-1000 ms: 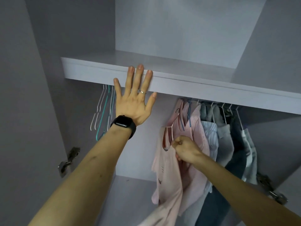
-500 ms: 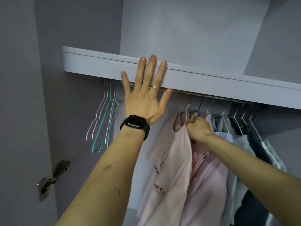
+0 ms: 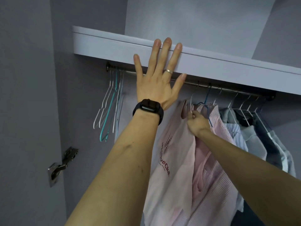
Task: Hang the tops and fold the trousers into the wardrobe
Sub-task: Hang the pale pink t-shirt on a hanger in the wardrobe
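Note:
My left hand (image 3: 157, 80) is spread flat against the front edge of the wardrobe shelf (image 3: 104, 44), fingers apart, holding nothing. My right hand (image 3: 197, 123) is closed on the white hanger at the neck of a pale pink T-shirt (image 3: 172, 162) with dark red lettering. The hanger's hook rises toward the metal rail (image 3: 228, 90) just under the shelf; whether it rests on the rail I cannot tell. Right beside it hangs a pink striped shirt (image 3: 216, 180) on a blue hanger.
Several bare hangers (image 3: 110, 105), white and teal, hang at the rail's left end. Light blue, grey and dark tops (image 3: 259, 144) fill the rail's right side. A metal door hinge (image 3: 61, 165) sticks out of the left side panel.
My right hand has lifted the pink T-shirt's hanger up toward the rail. My view has tilted lower, so the rail now shows. The left hand stays pressed on the shelf edge.

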Demonstrator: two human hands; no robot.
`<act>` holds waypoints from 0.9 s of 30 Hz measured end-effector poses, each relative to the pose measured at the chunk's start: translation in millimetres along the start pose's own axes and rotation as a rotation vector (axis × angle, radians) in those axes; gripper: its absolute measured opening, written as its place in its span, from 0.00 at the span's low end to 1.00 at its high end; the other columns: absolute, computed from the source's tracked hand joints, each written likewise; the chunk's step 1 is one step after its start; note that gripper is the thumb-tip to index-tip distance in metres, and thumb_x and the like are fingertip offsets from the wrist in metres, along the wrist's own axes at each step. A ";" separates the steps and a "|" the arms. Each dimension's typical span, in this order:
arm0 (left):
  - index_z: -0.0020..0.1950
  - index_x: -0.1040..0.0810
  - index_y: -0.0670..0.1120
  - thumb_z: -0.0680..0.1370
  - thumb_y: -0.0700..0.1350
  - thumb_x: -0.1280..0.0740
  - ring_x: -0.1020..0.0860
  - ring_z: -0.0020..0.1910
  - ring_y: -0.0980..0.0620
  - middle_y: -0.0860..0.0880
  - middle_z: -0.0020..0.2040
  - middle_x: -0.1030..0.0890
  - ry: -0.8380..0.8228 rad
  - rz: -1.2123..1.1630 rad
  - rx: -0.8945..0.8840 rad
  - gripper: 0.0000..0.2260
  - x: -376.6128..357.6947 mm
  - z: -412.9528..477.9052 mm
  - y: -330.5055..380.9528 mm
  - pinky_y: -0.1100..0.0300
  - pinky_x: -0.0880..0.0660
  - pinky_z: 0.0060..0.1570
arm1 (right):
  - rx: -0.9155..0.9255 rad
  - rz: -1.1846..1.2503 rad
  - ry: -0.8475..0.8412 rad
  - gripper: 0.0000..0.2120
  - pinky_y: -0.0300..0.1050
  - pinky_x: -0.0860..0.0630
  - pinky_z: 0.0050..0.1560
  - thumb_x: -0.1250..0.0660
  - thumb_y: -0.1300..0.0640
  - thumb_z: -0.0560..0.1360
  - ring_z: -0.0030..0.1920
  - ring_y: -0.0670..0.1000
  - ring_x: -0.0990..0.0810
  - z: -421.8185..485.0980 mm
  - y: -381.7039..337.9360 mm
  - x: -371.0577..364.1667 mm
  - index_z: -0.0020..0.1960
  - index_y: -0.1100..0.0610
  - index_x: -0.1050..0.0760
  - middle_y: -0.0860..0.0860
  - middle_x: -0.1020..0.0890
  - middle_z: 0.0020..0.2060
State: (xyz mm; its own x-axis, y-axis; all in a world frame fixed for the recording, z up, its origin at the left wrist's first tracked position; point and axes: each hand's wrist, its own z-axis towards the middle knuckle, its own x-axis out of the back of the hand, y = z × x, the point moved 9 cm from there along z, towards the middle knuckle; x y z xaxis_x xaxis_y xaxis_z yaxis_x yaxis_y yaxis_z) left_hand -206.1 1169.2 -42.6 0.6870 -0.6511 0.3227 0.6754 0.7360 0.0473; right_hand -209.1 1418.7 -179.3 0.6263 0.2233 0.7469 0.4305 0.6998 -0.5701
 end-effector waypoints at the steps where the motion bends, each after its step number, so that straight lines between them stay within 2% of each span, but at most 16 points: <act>1: 0.82 0.54 0.54 0.83 0.64 0.54 0.56 0.81 0.48 0.49 0.83 0.53 -0.007 0.005 0.005 0.30 -0.5 0.5 -0.5 0.31 0.59 0.74 | 0.030 -0.031 0.000 0.18 0.52 0.28 0.59 0.47 0.48 0.84 0.61 0.66 0.23 -1.7 2.8 -1.1 0.65 0.55 0.26 0.63 0.20 0.61; 4: 0.82 0.54 0.54 0.82 0.64 0.54 0.56 0.81 0.47 0.49 0.83 0.53 -0.023 0.007 0.014 0.31 -1.7 -0.2 -0.9 0.30 0.58 0.74 | 0.012 -0.133 0.040 0.17 0.52 0.27 0.59 0.45 0.49 0.84 0.61 0.67 0.23 1.9 13.9 14.3 0.66 0.52 0.23 0.63 0.19 0.60; 7: 0.82 0.53 0.54 0.82 0.64 0.52 0.55 0.81 0.47 0.49 0.83 0.53 -0.030 -0.003 0.012 0.31 -1.4 -2.8 0.0 0.30 0.58 0.74 | -0.045 -0.233 0.031 0.19 0.52 0.26 0.58 0.44 0.48 0.82 0.60 0.66 0.22 7.9 20.2 27.1 0.64 0.55 0.22 0.64 0.20 0.60; 12: 0.82 0.52 0.53 0.82 0.63 0.47 0.54 0.81 0.46 0.48 0.83 0.51 -0.059 -0.023 0.003 0.31 -0.5 -4.7 0.5 0.29 0.56 0.73 | -0.009 -0.268 -0.154 0.22 0.50 0.25 0.56 0.44 0.39 0.80 0.62 0.63 0.22 -5.3 11.1 26.5 0.69 0.46 0.26 0.58 0.19 0.62; 15: 0.82 0.54 0.52 0.82 0.63 0.46 0.55 0.81 0.46 0.47 0.83 0.51 -0.136 0.005 0.008 0.33 0.2 -5.4 -3.1 0.28 0.54 0.73 | 0.000 -0.152 -0.201 0.24 0.50 0.26 0.62 0.42 0.39 0.80 0.66 0.62 0.24 -29.4 5.0 45.9 0.74 0.44 0.30 0.54 0.21 0.67; 17: 0.81 0.58 0.53 0.82 0.62 0.45 0.58 0.81 0.46 0.47 0.83 0.53 -0.244 0.002 0.026 0.35 3.7 -2.1 1.5 0.28 0.53 0.72 | 0.005 -0.037 -0.197 0.24 0.48 0.28 0.64 0.39 0.41 0.80 0.67 0.59 0.24 -54.4 2.8 73.5 0.74 0.44 0.30 0.50 0.21 0.68; 20: 0.81 0.61 0.52 0.79 0.57 0.38 0.61 0.80 0.44 0.46 0.82 0.58 -0.440 -0.037 0.093 0.40 13.6 -0.9 9.8 0.28 0.53 0.73 | 0.042 0.183 -0.191 0.19 0.39 0.28 0.58 0.35 0.44 0.79 0.62 0.49 0.21 -103.0 -4.4 110.9 0.70 0.42 0.26 0.44 0.20 0.64; 22: 0.82 0.58 0.53 0.77 0.52 0.35 0.60 0.81 0.44 0.47 0.82 0.59 -0.507 -0.139 0.170 0.42 30.1 0.9 17.1 0.31 0.54 0.75 | 0.087 0.331 -0.146 0.16 0.34 0.27 0.55 0.33 0.47 0.79 0.57 0.44 0.20 -135.1 -11.0 145.9 0.67 0.42 0.22 0.41 0.19 0.59; 24: 0.82 0.53 0.55 0.77 0.50 0.33 0.56 0.81 0.45 0.48 0.83 0.57 -0.538 -0.252 0.201 0.39 50.3 -4.6 30.5 0.35 0.53 0.76 | 0.169 0.426 -0.057 0.14 0.39 0.23 0.56 0.31 0.50 0.79 0.54 0.44 0.19 -166.4 -13.1 183.2 0.64 0.44 0.19 0.40 0.17 0.56; 27: 0.81 0.44 0.55 0.78 0.48 0.33 0.48 0.80 0.45 0.48 0.82 0.48 -0.564 -0.379 0.239 0.34 79.6 -37.8 55.6 0.39 0.47 0.77 | 0.271 0.453 0.007 0.12 0.42 0.23 0.58 0.31 0.54 0.80 0.59 0.40 0.21 -211.1 -0.6 219.4 0.62 0.48 0.17 0.38 0.18 0.57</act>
State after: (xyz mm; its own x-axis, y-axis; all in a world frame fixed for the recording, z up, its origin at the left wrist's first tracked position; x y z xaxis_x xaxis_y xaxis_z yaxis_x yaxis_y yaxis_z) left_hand -103.8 1151.2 -50.0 0.1303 -0.7226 0.6789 0.7188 0.5405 0.4374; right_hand 65.3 1324.0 -87.3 0.7154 0.5403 0.4430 -0.0678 0.6847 -0.7256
